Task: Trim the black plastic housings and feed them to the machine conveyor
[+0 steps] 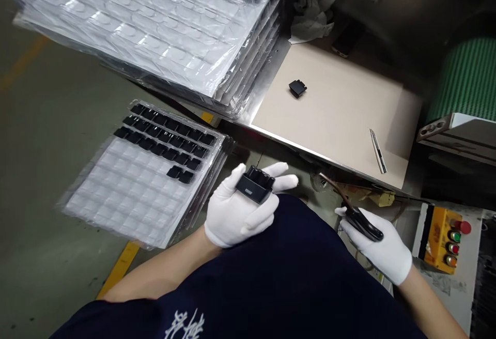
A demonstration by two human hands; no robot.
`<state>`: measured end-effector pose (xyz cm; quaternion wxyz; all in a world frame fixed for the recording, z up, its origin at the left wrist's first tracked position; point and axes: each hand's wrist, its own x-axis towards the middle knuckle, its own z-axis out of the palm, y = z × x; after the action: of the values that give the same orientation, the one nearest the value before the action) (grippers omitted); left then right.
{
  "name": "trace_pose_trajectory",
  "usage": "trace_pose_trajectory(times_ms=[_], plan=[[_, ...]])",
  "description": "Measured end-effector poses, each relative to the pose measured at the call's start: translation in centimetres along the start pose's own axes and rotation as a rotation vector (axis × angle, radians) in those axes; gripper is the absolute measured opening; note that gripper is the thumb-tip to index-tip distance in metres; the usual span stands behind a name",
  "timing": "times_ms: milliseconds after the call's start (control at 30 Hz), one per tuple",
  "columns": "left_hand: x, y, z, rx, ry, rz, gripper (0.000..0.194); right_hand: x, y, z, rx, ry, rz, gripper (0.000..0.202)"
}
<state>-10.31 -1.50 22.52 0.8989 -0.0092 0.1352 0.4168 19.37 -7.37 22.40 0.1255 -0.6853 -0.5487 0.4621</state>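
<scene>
My left hand (242, 210), in a white glove, holds a black plastic part (256, 184) between thumb and fingers, with two fingers stretched out behind it. My right hand (377, 246), also gloved, is closed on a black-handled tool (362, 224) with a thin brownish blade or rod pointing up and left. Beyond them, another small black part (297, 88) lies on the beige board (337, 106). A silver cutter knife (377, 151) rests near the board's right side. Left of my left hand, a clear tray (127, 179) holds rows of black parts (158, 133) in its upper portion.
Stacked clear trays (155, 34) stand at the upper left, with black pieces at their far corner. Crumpled white cloth (315, 5) lies behind the board. On the right are a green ribbed object (467, 78) and a yellow button box (442, 238).
</scene>
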Motion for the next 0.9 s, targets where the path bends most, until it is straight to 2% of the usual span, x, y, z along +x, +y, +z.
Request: trace_pose_trajectory(times_ms=[133,233,333,500,600,767,900], plan=[[0.3,0.7,-0.6,0.06,0.109,0.084,0.057,0.1,-2.7,-0.3,-0.354,-0.111,-0.163,0.018],[0.4,1.3,-1.2,0.094,0.172,0.146,0.058,0.2,-4.0,-0.4,-0.55,-0.146,-0.178,0.019],[0.5,1.6,-1.6,0.138,0.212,0.168,0.056,0.2,-4.3,-0.3,-0.602,-0.151,-0.161,0.019],[0.8,1.3,-1.7,0.165,0.233,0.131,0.051,0.0,-4.0,-0.3,-0.578,-0.133,-0.147,0.02],[0.8,0.9,-1.1,0.128,0.226,0.114,0.05,-0.4,-3.1,-0.5,-0.456,-0.09,-0.176,0.025],[0.4,0.3,0.6,0.085,0.149,0.055,0.056,-1.3,-1.6,-0.8,-0.241,0.037,-0.171,0.024],[0.2,0.1,1.4,0.08,0.098,0.041,0.055,-1.8,-1.3,-1.0,-0.206,0.043,-0.209,0.024]])
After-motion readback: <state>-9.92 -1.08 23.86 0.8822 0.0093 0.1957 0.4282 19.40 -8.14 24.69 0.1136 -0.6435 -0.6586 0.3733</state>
